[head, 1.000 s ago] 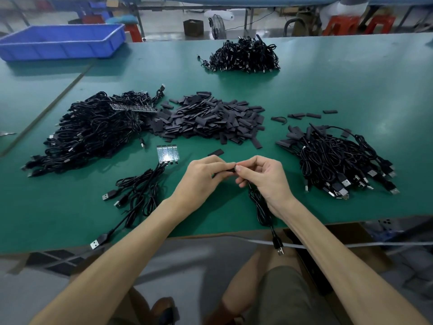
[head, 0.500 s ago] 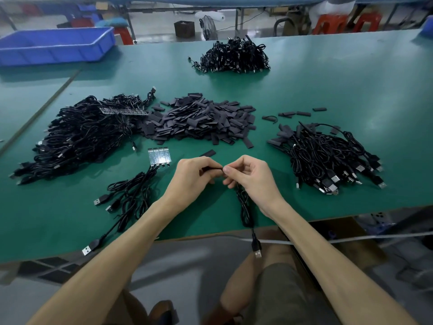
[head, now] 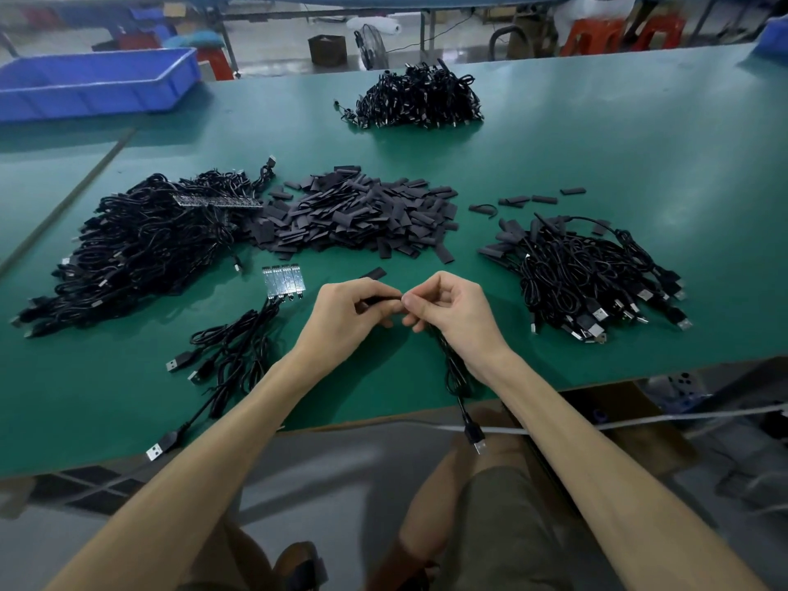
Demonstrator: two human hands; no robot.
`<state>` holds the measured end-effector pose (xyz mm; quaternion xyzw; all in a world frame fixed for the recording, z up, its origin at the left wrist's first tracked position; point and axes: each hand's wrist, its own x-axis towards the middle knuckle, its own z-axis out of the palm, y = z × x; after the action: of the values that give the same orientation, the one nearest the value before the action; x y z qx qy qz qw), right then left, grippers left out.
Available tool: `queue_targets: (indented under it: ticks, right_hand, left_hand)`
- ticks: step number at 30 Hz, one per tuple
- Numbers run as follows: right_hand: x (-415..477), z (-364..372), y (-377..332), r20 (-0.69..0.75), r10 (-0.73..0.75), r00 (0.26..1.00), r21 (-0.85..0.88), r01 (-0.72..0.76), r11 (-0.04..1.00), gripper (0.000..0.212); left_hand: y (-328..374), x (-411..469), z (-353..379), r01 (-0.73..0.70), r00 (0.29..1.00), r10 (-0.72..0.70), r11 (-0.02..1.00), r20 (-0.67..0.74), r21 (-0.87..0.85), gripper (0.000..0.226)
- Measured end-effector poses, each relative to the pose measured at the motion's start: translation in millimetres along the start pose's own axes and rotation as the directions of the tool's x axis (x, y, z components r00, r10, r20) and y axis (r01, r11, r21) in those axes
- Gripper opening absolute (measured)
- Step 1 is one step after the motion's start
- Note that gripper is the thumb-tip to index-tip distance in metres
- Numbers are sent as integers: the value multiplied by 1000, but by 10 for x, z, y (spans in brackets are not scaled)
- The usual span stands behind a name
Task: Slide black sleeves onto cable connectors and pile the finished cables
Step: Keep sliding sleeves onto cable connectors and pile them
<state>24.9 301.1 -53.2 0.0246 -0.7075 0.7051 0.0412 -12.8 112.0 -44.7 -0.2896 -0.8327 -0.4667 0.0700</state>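
My left hand [head: 346,314] pinches a black sleeve [head: 380,299] near the table's front edge. My right hand [head: 453,314] meets it fingertip to fingertip and grips a black cable [head: 455,373], whose USB plug [head: 476,438] hangs over the edge. The connector end is hidden between my fingers. A heap of loose black sleeves [head: 358,215] lies behind my hands. A pile of sleeved cables [head: 588,270] sits to the right. A big pile of cables [head: 140,245] sits to the left.
A few cables [head: 232,356] joined to a small strip of circuit boards [head: 283,280] lie left of my hands. One loose sleeve [head: 372,273] lies just behind them. Another cable pile [head: 418,100] sits far back; a blue bin [head: 94,85] stands at the far left.
My hands stay together at the same spot on the table. The hanging cable has swung slightly; the sleeve shows a little more between my left fingers.
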Motion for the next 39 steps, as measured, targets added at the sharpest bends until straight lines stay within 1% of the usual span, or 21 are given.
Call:
queue_targets:
  ticks: [2,4,6,9,13,17,25,31,35,37,39]
  right_hand:
    - [14,-26,-28,24,24,999,61,-25,998,14]
    - [30,-59,-49,33,39,999,86,-41,995,15]
    - [46,-80,-52,25,41,999,86,-43,995,13]
    - [45,-80,-43,25,39,999,83,-41,996,11]
    - [52,-86,-33,52,60,997,48,-63,997,10]
    - [72,-104,-49,91,83,992,37,-87,996,10]
    - [67,-93,-48,79,81,994,65,-86,994,13]
    - [50,-92,-44,82,75,994,70,-81,994,7]
    - [52,-91,-46,81,77,994,73,-83,994,8]
    - [55,-92,-49,75,79,994,86,-86,993,8]
    - [55,-93,-52,67,79,995,108,-86,990,9]
  left_hand:
    - [-2,12,7,-3,1000,3,1000,2,9,10]
    - [9,20,15,-10,1000,9,999,9,33,12]
    - [12,34,14,-3,1000,2,999,19,46,13]
    - [-3,39,-6,44,999,-45,998,24,41,15]
    - [22,11,-15,12,999,-15,997,43,75,12]
    - [30,4,-13,15,998,-17,999,58,33,10]
    - [21,3,-29,46,997,-46,999,62,-2,12]
    - [-31,13,-17,81,994,-76,995,78,-64,12]
    - [-48,16,-19,87,994,-78,990,82,-109,11]
    - [-50,31,-21,118,992,-106,972,72,-201,14]
    - [-65,40,-33,175,984,-169,924,45,-339,18]
